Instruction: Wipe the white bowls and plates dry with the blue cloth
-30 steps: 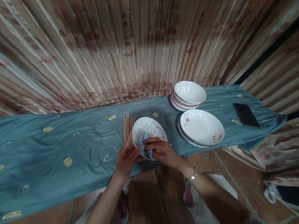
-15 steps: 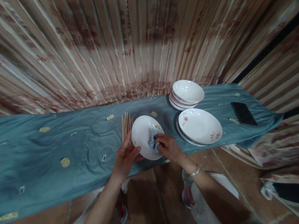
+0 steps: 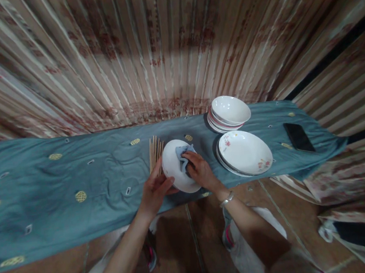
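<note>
A white plate point(image 3: 171, 166) is gripped at its left rim by my left hand point(image 3: 157, 187), the thumb lying over the edge. My right hand point(image 3: 200, 169) is closed on a light blue cloth point(image 3: 183, 153) and presses it against the plate's upper right area. Part of the cloth and the plate's right side are hidden under that hand. Several wooden chopsticks point(image 3: 155, 150) lie side by side just beyond my left fingers, their near ends covered.
To the right is a stack of floral plates point(image 3: 245, 152), with a stack of white bowls point(image 3: 231, 109) behind it. A black phone point(image 3: 299, 137) lies near the right end of the teal tablecloth point(image 3: 104, 170). A patterned curtain point(image 3: 147, 49) hangs behind the table.
My right hand has slid the cloth up and slightly left across the plate. My left hand keeps its hold on the rim.
</note>
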A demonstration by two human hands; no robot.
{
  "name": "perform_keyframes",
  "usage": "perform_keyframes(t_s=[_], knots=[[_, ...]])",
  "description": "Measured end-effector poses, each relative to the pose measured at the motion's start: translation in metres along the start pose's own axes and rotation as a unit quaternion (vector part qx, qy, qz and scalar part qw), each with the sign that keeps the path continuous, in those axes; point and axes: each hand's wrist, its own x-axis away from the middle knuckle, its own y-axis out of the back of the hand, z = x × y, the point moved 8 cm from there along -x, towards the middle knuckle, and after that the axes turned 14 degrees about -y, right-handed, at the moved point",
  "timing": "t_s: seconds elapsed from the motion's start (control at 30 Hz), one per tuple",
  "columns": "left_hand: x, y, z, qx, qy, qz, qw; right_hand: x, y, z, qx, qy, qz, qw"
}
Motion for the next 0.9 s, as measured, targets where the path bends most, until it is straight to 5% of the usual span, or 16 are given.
perform_keyframes(t_s=[0.53, 0.9], knots=[[0.001, 0.0, 0.002, 0.013, 0.002, 0.001, 1.0, -0.001, -0.013, 0.022, -0.014, 0.056, 0.067, 0.996], [0.0, 0.006, 0.008, 0.017, 0.001, -0.025, 1.0, 0.007, -0.011, 0.032, -0.141, 0.051, 0.166, 0.975]])
